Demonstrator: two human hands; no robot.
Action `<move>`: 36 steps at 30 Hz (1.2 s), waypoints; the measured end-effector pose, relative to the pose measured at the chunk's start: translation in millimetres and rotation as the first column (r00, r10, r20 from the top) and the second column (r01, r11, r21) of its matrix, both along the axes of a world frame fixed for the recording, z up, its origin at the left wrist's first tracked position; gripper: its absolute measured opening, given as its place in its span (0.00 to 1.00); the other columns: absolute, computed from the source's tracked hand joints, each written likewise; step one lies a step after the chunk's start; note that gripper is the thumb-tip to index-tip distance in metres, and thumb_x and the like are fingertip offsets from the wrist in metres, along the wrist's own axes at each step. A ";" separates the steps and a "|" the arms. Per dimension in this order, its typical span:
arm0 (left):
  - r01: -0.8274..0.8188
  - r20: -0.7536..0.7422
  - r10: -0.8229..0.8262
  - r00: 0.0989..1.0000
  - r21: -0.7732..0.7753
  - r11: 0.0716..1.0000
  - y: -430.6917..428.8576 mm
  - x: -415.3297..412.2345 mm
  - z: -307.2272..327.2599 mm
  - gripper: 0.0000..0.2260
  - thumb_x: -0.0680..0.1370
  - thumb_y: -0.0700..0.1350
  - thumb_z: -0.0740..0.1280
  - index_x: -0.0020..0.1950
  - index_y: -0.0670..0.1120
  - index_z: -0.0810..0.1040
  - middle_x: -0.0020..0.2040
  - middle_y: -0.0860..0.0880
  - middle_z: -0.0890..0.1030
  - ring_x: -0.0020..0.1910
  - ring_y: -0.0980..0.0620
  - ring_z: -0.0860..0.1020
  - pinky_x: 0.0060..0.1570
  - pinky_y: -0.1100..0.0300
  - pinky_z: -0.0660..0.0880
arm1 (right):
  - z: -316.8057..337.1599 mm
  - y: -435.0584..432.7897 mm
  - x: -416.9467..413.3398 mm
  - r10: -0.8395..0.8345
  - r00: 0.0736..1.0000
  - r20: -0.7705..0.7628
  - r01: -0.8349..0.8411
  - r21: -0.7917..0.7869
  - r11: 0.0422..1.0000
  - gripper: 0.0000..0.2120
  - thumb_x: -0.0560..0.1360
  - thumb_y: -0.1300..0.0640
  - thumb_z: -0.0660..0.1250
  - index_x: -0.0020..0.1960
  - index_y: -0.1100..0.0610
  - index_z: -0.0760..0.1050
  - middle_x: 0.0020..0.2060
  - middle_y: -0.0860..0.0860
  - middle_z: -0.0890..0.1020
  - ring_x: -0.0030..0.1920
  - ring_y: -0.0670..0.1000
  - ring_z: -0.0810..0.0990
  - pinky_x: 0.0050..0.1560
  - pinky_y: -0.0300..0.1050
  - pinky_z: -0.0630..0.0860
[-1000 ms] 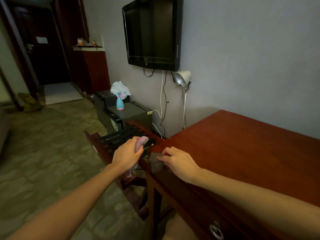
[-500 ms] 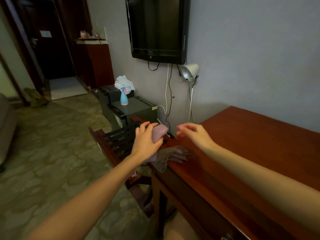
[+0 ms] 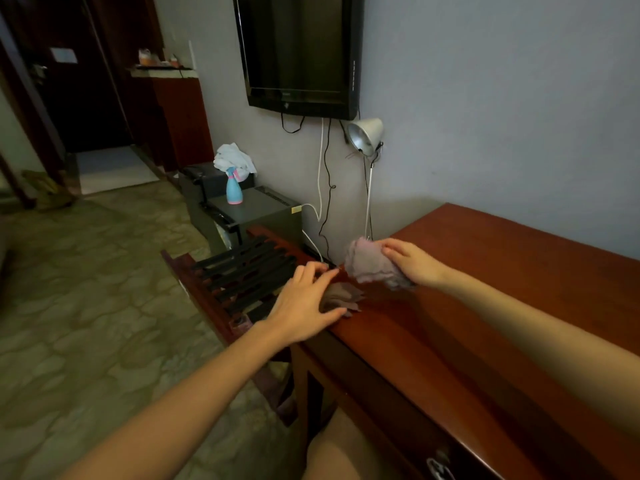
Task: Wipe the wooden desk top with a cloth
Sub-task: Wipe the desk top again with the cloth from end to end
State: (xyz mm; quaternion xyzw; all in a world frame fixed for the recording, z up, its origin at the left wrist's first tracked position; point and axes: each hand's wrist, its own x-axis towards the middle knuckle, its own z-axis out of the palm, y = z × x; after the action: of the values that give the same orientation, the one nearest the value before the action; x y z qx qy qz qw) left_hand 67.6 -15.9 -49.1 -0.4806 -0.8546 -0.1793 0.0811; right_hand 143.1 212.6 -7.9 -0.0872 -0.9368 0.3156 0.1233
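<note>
The reddish wooden desk top [image 3: 502, 292] fills the right side of the head view. My right hand [image 3: 414, 261] grips a bunched pink cloth [image 3: 369, 263] and holds it just above the desk's far left corner. A second, darker brownish cloth [image 3: 341, 297] lies crumpled on the desk's left edge. My left hand [image 3: 304, 301] rests on it with fingers spread fairly straight, the thumb along its near side.
Left of the desk stands a wooden luggage rack [image 3: 242, 271] with black straps. Behind it a grey box [image 3: 258, 213] carries a blue spray bottle [image 3: 233, 188]. A lamp [image 3: 365, 135], cables and a wall TV [image 3: 301, 53] hang above the desk's far corner. A drawer handle [image 3: 438, 465] shows below.
The pink cloth has passed from my left hand to my right, which now lifts it by the desk corner. My left hand has dropped onto the darker cloth.
</note>
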 end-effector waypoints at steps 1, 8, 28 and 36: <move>-0.014 -0.042 0.014 0.999 -0.018 1.000 -2.6 0.2 -6.8 0.31 0.77 0.60 0.63 0.76 0.51 0.60 0.67 0.49 0.64 0.66 0.50 0.63 0.63 0.57 0.66 | -4.7 3.1 4.2 0.043 0.997 0.066 -0.051 0.123 0.991 0.16 0.82 0.58 0.56 0.69 0.58 0.68 0.57 0.53 0.77 0.58 0.50 0.74 0.54 0.39 0.67; 0.000 -0.135 0.001 0.991 0.009 1.000 -7.7 -8.8 -11.8 0.16 0.79 0.43 0.62 0.67 0.45 0.71 0.58 0.46 0.71 0.56 0.47 0.71 0.49 0.51 0.76 | -42.1 -16.4 16.5 0.281 0.959 0.046 -0.276 0.390 0.879 0.22 0.82 0.54 0.49 0.76 0.52 0.60 0.74 0.48 0.62 0.75 0.45 0.57 0.74 0.42 0.56; -0.300 -0.078 0.320 0.944 0.198 0.933 -83.5 -55.5 1.0 0.14 0.78 0.39 0.64 0.64 0.44 0.76 0.51 0.47 0.73 0.52 0.46 0.73 0.48 0.51 0.75 | -44.5 -52.6 -57.8 0.331 0.932 0.146 -0.362 0.428 0.828 0.21 0.84 0.54 0.50 0.76 0.54 0.57 0.76 0.49 0.60 0.76 0.46 0.54 0.74 0.35 0.46; -0.292 -0.015 0.302 0.953 0.215 0.932 -71.0 -64.0 -2.8 0.15 0.78 0.39 0.64 0.65 0.45 0.75 0.52 0.47 0.74 0.54 0.46 0.73 0.50 0.51 0.75 | -45.9 -78.0 -3.9 0.447 0.881 0.154 -0.462 0.482 0.745 0.32 0.77 0.41 0.37 0.78 0.52 0.50 0.75 0.42 0.48 0.74 0.38 0.45 0.67 0.23 0.37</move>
State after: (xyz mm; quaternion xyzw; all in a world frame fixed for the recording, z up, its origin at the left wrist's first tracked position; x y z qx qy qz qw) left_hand 3.6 -86.9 -51.9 -0.3386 -0.8915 -0.2427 0.1781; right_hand 139.2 134.6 -53.8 0.1743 -0.9804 0.0785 0.0477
